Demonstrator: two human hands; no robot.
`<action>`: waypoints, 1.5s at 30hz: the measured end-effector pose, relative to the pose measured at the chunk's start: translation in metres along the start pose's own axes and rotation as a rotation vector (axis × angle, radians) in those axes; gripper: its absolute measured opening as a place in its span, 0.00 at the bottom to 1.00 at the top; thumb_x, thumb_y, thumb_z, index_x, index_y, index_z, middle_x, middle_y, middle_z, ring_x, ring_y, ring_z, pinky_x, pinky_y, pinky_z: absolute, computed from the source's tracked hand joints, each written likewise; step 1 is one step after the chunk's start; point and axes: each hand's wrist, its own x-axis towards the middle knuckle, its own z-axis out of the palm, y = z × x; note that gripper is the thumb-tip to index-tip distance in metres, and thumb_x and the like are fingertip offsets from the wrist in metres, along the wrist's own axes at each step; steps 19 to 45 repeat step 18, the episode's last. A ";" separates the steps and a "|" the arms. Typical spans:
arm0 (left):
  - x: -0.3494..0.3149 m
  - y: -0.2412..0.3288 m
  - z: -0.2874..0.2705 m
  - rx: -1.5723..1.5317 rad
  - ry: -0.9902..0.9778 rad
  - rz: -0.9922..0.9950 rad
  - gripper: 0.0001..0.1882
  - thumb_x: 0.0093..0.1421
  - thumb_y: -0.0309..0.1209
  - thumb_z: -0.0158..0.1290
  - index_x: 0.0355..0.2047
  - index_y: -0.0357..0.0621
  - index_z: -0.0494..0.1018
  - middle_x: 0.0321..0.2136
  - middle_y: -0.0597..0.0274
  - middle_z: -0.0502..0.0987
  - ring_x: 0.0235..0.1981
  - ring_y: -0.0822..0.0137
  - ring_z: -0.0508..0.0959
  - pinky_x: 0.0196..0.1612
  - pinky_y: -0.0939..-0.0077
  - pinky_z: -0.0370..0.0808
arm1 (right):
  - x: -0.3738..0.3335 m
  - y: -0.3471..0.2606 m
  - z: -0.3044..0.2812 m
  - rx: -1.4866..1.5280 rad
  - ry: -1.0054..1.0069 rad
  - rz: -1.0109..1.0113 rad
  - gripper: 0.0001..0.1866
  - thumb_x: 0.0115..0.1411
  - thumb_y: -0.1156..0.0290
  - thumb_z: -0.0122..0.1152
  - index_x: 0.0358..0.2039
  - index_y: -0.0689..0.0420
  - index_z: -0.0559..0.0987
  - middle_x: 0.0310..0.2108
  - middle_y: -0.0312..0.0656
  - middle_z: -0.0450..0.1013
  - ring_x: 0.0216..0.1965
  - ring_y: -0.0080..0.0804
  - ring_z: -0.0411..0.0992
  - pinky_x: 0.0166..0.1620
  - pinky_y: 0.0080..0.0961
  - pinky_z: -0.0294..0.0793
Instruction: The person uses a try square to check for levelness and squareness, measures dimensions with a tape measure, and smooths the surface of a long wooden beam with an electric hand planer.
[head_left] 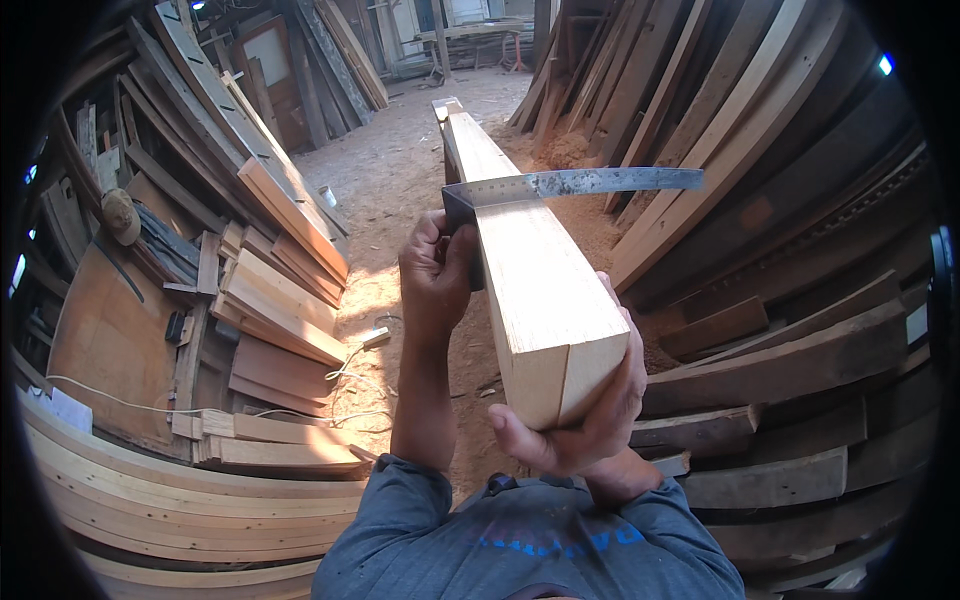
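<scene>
Long pale timber beam (520,260) running from near centre to far, its near end cupped from below in the right hand (590,415), fingers wrapped tight. Left hand (437,275) closed around the dark stock of a try square (570,184), pressed to the beam's left face, steel blade lying across the top. Stacked planks (280,300) left, dark boards (780,360) right, sawdust floor (390,170) beyond.

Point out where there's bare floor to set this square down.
Bare sawdust floor runs between the leaning planks on the left and the long beam. The right side is crowded with stacked boards. The left hand holds the square; the right hand grips the beam's end.
</scene>
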 end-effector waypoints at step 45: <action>0.039 -0.064 -0.007 0.029 0.063 0.015 0.10 0.68 0.32 0.56 0.44 0.37 0.75 0.26 0.68 0.80 0.25 0.85 0.74 0.27 0.86 0.69 | -0.006 0.013 -0.003 0.019 0.006 -0.036 0.58 0.55 0.50 0.72 0.63 0.83 0.48 0.58 0.90 0.53 0.60 0.80 0.63 0.55 0.56 0.76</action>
